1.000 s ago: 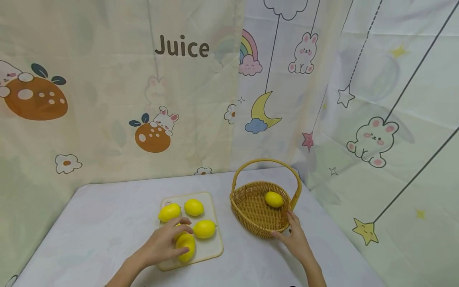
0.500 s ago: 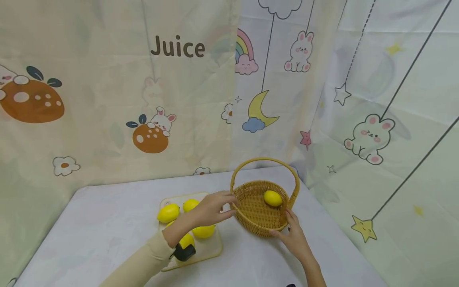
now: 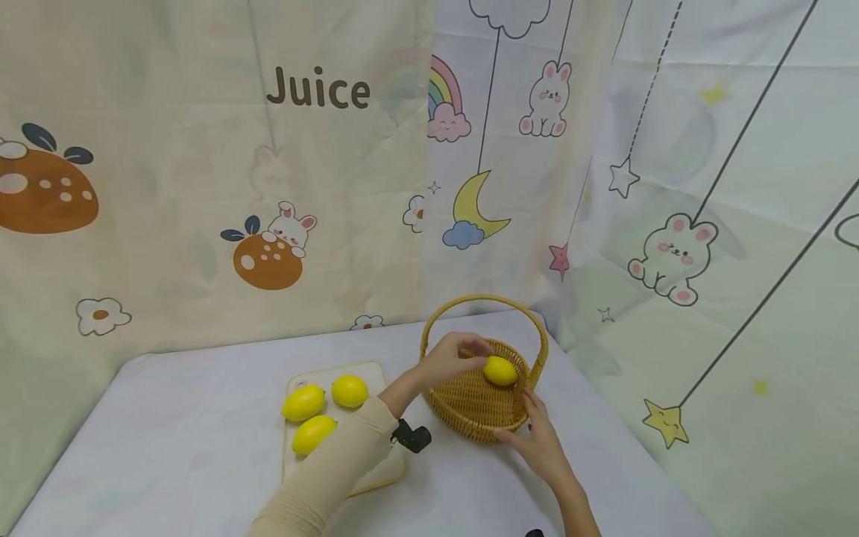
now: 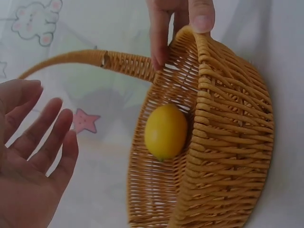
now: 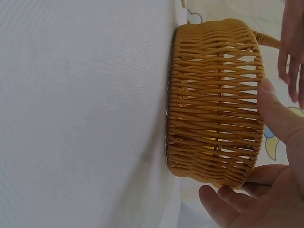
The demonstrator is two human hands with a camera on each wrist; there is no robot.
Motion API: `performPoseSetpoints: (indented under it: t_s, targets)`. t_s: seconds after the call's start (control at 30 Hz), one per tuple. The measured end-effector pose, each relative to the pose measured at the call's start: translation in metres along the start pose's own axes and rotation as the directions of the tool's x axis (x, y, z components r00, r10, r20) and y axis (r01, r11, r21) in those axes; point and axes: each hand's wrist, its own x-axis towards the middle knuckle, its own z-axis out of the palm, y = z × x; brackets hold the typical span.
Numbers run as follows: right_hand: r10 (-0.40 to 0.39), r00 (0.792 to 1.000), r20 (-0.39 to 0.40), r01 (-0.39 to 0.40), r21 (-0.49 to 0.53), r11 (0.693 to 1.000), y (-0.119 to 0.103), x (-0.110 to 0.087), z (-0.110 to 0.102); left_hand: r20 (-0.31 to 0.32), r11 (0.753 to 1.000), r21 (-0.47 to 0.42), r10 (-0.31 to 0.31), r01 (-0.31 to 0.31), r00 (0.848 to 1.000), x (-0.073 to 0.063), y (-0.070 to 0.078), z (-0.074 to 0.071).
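Note:
My left hand (image 3: 451,359) hovers over the wicker basket (image 3: 463,414), fingers loosely bent and holding nothing. In the left wrist view that left hand (image 4: 35,156) shows a bare palm with spread fingers, beside the basket's handle. A single yellow lemon (image 4: 166,132) lies inside the basket against its far right wall. My right hand (image 3: 542,446) grips the basket's near right rim. Seen from the right wrist, its thumb (image 5: 270,102) lies along the rim and the fingers curl around the side.
A pale cutting board (image 3: 385,477) lies left of the basket. Several lemons rest on it, among them one at its far left (image 3: 304,403); my left sleeve (image 3: 329,477) hides part of the board. A printed curtain (image 3: 168,186) hangs behind the white-covered table (image 3: 168,447).
My left hand has left the lemons on the board and moved right, without a lemon, to above the basket. My right hand stays on the basket rim. The head view has shifted slightly.

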Motion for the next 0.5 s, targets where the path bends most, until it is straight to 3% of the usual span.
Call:
performPoseSetpoints:
  t_s: [0.27,0.5]
  targets:
    - [-0.019,1.0,-0.014,0.019,-0.001,1.0,-0.003,-0.001,0.0,-0.001,0.992,-0.116,-0.051,0.051,0.999,0.018,-0.024,0.015]
    - [-0.024,1.0,-0.019,0.024,0.012,1.0,-0.003,-0.002,0.0,-0.003,0.983,-0.145,-0.11,0.108,0.994,0.029,-0.032,0.028]
